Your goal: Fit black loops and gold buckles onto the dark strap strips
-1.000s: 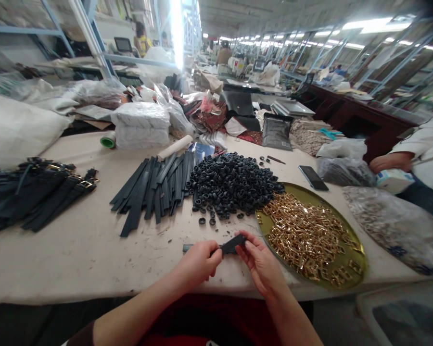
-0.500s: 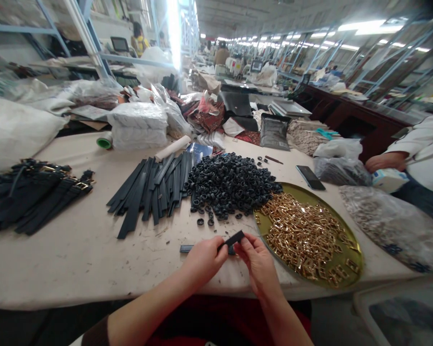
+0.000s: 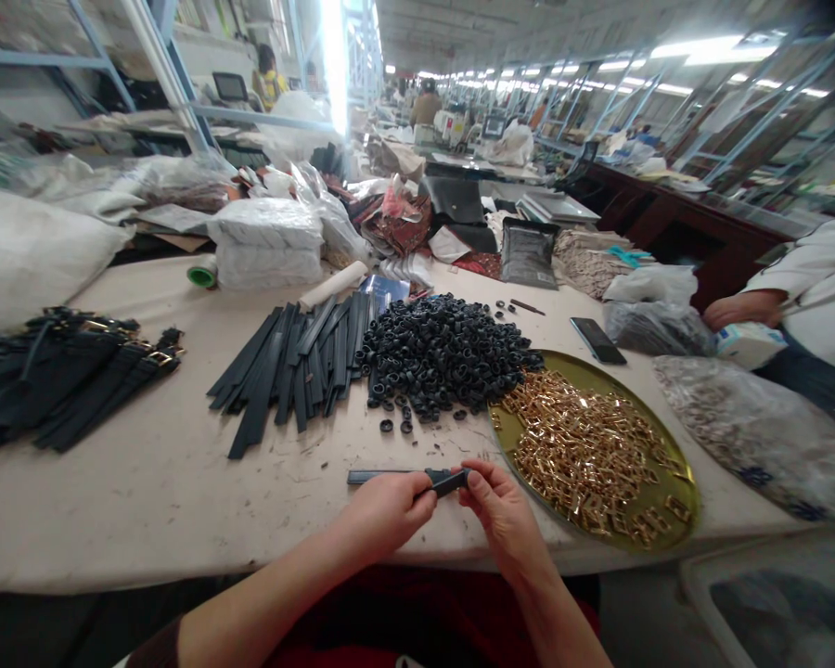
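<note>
Between my two hands is a short length of black strap (image 3: 449,483), low over the front of the table. My left hand (image 3: 396,508) grips its left end with thumb and fingers closed. At the other end my right hand (image 3: 499,508) pinches the strap's tip. Just behind my left hand, a flat black strap (image 3: 367,477) lies on the table; whether it joins the held piece is hidden. Small black loops (image 3: 445,357) form a heap beyond my hands. Gold buckles (image 3: 591,455) fill a round gold tray (image 3: 688,506) to the right of my right hand.
Loose black straps (image 3: 285,362) lie left of the loops, and belts with buckles (image 3: 90,380) at the far left. A phone (image 3: 597,341) and a plastic bag (image 3: 758,436) are on the right, near another person's hand (image 3: 744,309). Wrapped packs (image 3: 268,246) stand behind.
The held strap has come down and now lies flatter, closer to the strap on the table. My left hand has shifted slightly down and left; my right fingers have lowered to the tip.
</note>
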Demonstrator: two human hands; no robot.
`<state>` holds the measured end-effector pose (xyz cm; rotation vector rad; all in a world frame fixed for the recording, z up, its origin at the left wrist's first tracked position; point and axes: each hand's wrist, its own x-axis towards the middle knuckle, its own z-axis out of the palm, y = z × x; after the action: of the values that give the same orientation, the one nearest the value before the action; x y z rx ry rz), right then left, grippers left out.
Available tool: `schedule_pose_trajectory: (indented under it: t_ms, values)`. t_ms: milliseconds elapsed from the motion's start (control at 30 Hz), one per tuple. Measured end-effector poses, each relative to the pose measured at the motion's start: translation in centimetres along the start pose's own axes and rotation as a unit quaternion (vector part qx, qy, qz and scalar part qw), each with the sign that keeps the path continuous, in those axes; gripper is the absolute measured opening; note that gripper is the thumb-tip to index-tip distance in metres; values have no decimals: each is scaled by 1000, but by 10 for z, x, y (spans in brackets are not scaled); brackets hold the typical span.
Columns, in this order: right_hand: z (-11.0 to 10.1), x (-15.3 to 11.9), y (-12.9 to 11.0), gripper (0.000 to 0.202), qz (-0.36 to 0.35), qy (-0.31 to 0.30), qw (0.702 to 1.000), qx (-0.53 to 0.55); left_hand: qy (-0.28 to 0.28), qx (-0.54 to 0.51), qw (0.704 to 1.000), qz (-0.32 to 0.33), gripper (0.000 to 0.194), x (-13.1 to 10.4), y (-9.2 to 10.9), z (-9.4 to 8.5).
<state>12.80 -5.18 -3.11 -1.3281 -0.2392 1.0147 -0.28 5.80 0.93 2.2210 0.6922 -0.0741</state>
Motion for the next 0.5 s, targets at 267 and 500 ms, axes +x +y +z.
schedule_pose_trajectory:
  t_ms: [267,500]
  values:
    - [-2,-12,-8,31,3,-82,992,-99,-74,-83,993,36,29,2,10,-4]
    - [5,-8,-6,33,-45,-60,991,-108,-62,-246,967,-13,45,3,13,6]
